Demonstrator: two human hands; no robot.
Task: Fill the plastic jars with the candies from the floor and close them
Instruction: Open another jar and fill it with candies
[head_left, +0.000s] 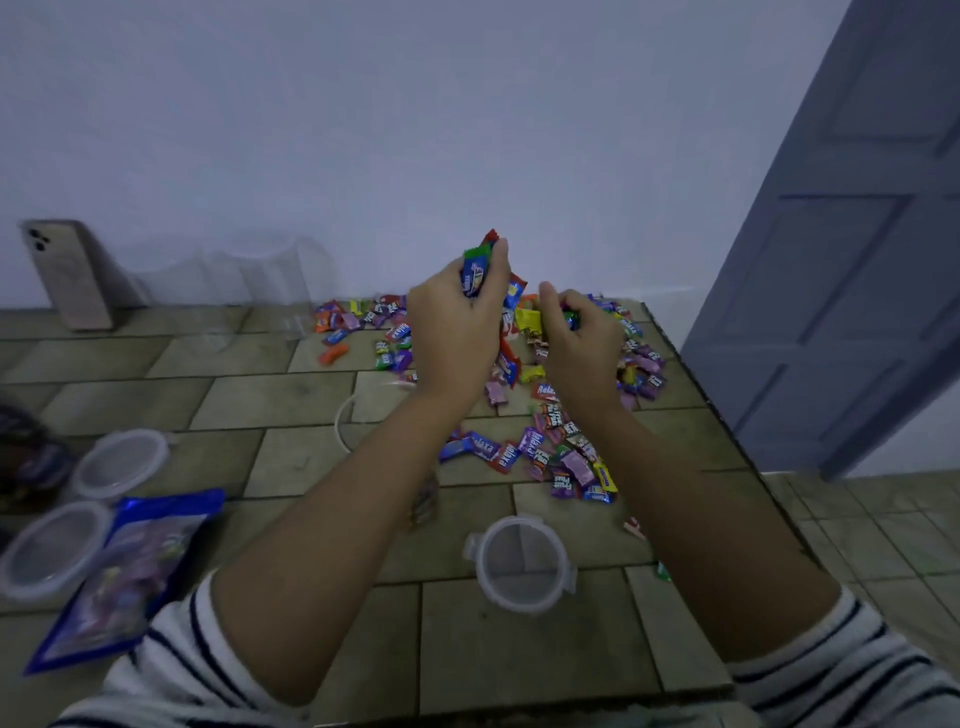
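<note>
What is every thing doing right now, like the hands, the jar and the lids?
Left hand: holds a bunch of candies
Right hand: holds a few candies
Jar: open, looks empty
Two lids: off, lying on floor
Loose candies: scattered on floor
Phone: leaning against wall

Your tiled floor (291, 405) carries a spread of wrapped candies (566, 457) toward the far right, with a clear clip-sided jar (519, 564) nearer you. At your left lie a round lid (122, 460), a second lid (52, 548) and a blue candy bag (124, 577); a phone (67, 275) leans against the wall.
</note>
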